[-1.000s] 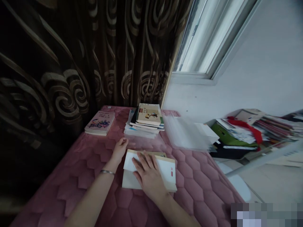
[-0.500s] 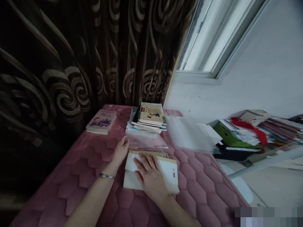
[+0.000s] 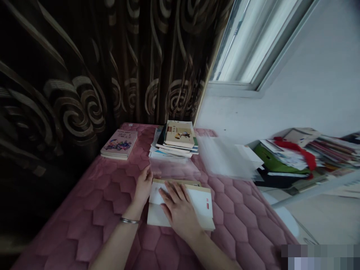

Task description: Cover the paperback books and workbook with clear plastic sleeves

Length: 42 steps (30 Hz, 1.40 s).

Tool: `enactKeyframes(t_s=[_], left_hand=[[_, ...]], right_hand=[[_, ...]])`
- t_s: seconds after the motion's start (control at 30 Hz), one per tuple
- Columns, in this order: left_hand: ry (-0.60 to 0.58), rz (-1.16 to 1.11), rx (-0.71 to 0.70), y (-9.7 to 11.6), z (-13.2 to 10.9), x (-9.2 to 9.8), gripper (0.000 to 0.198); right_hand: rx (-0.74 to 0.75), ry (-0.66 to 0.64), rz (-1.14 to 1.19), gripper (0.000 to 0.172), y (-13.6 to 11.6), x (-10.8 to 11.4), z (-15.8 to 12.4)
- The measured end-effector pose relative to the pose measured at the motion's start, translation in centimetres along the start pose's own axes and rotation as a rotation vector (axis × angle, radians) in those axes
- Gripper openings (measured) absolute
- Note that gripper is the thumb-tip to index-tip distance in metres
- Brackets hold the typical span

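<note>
On the beige book [image 3: 202, 204] the right hand [image 3: 180, 212] stays flat and open; the left hand [image 3: 143, 185], loosely open, empty, has slid back to the book's left edge.

A single head-worn camera is looking forward and down along the person's forearms; it is sitting close above the pink quilted surface [image 3: 84, 210], catching the left hand [image 3: 143, 185] and right hand [image 3: 178, 210] low in the middle; it is facing the dark curtain [image 3: 84, 75] and the window [image 3: 253, 45], tilting so the room is leaning.
</note>
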State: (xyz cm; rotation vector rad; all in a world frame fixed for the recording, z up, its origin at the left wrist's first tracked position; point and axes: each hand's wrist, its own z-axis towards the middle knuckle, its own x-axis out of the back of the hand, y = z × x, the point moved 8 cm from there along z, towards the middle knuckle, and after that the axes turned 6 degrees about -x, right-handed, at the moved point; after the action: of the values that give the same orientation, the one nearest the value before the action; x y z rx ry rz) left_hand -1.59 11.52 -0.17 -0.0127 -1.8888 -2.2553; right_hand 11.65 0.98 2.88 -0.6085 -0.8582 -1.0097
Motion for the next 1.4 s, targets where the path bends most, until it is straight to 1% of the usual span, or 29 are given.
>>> enactKeyframes(t_s=[0.2,0.3,0.4,0.53,0.6,0.67,0.73,0.83,0.97,1.07,1.13,1.23,1.33,1.4], left_hand=[[0.044,0.107,-0.038,-0.1,0.0,0.4,0.036],[0.049,0.107,-0.032,-0.2,-0.2,0.5,0.036],[0.026,-0.005,-0.007,-0.3,-0.6,0.3,0.042],[-0.081,-0.214,0.04,-0.7,-1.1,-0.8,0.065],[-0.109,-0.271,0.059,-1.0,-1.1,-1.1,0.073],[-0.111,-0.294,0.066,-1.4,-1.0,-1.2,0.075],[-0.092,-0.297,0.052,-1.5,-0.9,-1.1,0.073],[-0.061,-0.312,0.041,-1.4,-0.8,-0.9,0.074],[-0.022,-0.342,0.049,-1.3,-0.9,-0.9,0.073],[-0.006,-0.346,0.044,-1.4,-0.9,-0.9,0.072],[0.002,-0.341,0.04,-1.4,-0.8,-0.9,0.072],[0.008,-0.323,0.031,-1.5,-0.7,-0.8,0.071],[0.005,-0.305,0.019,-1.4,-0.7,-0.8,0.071],[-0.002,-0.298,0.011,-1.2,-0.8,-0.9,0.07]], right_hand=[[-0.009,0.002,0.015,0.04,0.1,-0.3,0.1],[-0.011,-0.003,0.026,0.039,0.2,-0.3,0.2],[-0.011,-0.016,0.039,0.041,0.2,-0.3,0.2],[-0.018,-0.035,0.057,0.043,0.4,-0.6,0.5],[-0.016,-0.048,0.076,0.044,0.5,-0.8,0.7],[-0.016,-0.054,0.103,0.041,0.8,-0.6,0.9],[-0.047,-0.032,0.117,0.036,1.6,-0.1,1.1],[-0.158,0.018,0.072,0.033,3.8,1.0,1.1],[-0.293,0.019,0.018,0.036,7.2,1.1,0.6],[-0.486,0.099,0.1,0.043,10.7,0.9,-0.2],[-0.612,0.143,0.244,0.054,13.0,0.3,-0.8],[-0.792,0.142,0.561,0.065,15.7,-1.4,-1.6],[-0.949,0.141,0.888,0.066,16.9,-2.9,-2.1],[-0.985,0.178,1.038,0.068,17.0,-3.1,-2.0]])
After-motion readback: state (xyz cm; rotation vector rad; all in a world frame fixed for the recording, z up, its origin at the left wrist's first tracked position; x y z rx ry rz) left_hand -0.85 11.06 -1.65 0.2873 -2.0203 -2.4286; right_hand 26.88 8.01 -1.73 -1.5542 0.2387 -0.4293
